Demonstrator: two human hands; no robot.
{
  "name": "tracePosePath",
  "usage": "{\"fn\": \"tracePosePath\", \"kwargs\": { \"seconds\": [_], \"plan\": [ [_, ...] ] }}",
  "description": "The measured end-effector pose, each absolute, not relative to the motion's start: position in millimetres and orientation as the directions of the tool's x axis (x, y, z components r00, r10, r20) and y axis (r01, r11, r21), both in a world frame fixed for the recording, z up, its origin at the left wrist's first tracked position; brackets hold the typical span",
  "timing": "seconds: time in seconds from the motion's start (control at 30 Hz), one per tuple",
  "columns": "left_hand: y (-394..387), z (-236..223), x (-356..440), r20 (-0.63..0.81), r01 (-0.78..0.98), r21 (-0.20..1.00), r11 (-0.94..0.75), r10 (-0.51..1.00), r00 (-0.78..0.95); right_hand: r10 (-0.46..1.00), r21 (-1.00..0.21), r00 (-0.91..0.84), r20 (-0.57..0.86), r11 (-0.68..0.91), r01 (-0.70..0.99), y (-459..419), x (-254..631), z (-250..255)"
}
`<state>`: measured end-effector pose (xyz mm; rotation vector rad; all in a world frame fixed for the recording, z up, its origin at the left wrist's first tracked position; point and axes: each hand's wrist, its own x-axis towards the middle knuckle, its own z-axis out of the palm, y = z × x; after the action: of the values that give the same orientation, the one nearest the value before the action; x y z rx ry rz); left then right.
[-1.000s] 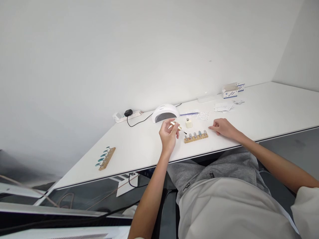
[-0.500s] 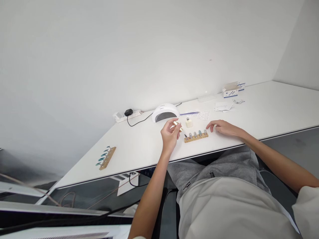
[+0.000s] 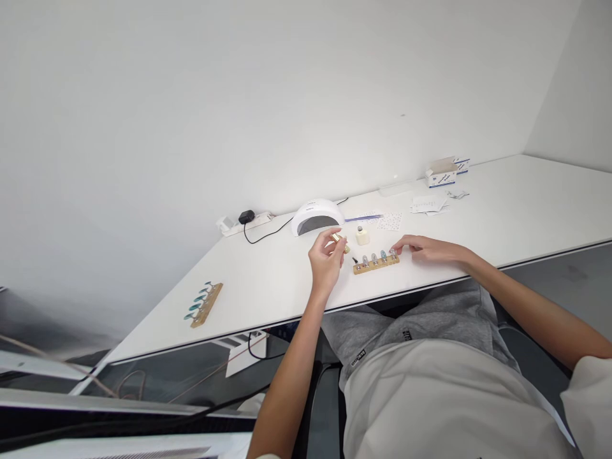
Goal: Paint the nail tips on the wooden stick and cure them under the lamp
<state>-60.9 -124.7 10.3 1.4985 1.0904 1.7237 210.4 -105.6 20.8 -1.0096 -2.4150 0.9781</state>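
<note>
My left hand (image 3: 326, 252): closed in a pinch on one gold cap (image 3: 336, 238), its dark brush (image 3: 355, 261) at the left end of the near rack (image 3: 377, 266). My right hand (image 3: 428, 248): fingers loosely bent, tips at that rack's right end; whether they pinch anything, I cannot tell. Shorts (image 3: 454, 312), one pair, grey: two dark labels, illegible. Lamp (image 3: 318, 209), one, white: small dark print, unreadable. Boxes (image 3: 440, 180), two: blue lettering, too small to read. Racks, two, wooden: near one, five posts, between my hands; far rack (image 3: 207, 307), five teal tips, well leftward. Bottle (image 3: 362, 238), one, cream: upright behind the near rack.
</note>
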Motion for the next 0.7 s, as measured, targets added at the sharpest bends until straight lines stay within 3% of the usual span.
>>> {"fn": "tracePosePath", "kwargs": {
  "seconds": [0.47, 0.7],
  "plan": [
    [-126.5, 13.0, -63.0, 0.509, 0.064, 0.855, -0.515, 0.807, -0.299, 0.741, -0.656, -0.672, 0.001, 0.507, 0.559, -105.8, 210.2, 14.7],
    [-128.4, 14.6, -60.5, 0.466, 0.017, 0.882, -0.471, 0.866, -0.181, 0.802, -0.67, -0.597, 0.036, 0.462, 0.581, -108.7, 204.3, 11.2]
  ]
}}
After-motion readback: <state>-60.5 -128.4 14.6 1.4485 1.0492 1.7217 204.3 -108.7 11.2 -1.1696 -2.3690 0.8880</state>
